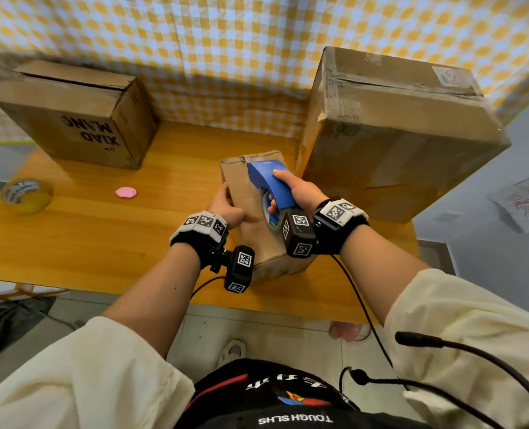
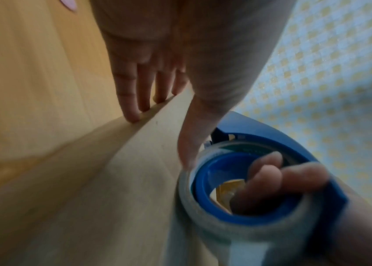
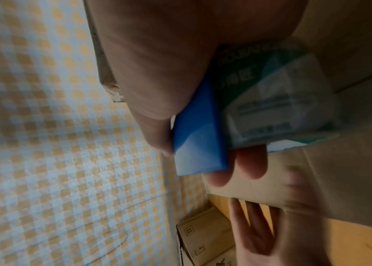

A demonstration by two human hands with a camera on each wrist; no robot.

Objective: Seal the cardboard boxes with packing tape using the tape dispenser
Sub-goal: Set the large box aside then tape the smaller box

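Note:
A small cardboard box (image 1: 247, 193) stands in the middle of the wooden table (image 1: 102, 243). My right hand (image 1: 297, 190) grips the blue tape dispenser (image 1: 268, 181), which rests on the box's top with its nose toward the far edge. The clear tape roll (image 2: 203, 216) sits in the dispenser (image 2: 260, 136), and my right fingers (image 2: 282, 176) curl through its hub. My left hand (image 1: 226, 205) steadies the box: straight fingers (image 2: 132, 86) press its left side and the thumb (image 2: 194, 136) lies on the top. In the right wrist view my thumb and fingers clamp the dispenser (image 3: 198, 140).
A large taped cardboard box (image 1: 396, 134) stands close to the right of the small one. Another box (image 1: 80, 119) printed "XIAO MANG" sits at the back left. A yellow tape roll (image 1: 26, 195) and a small pink object (image 1: 126, 192) lie on the left. Checkered cloth hangs behind.

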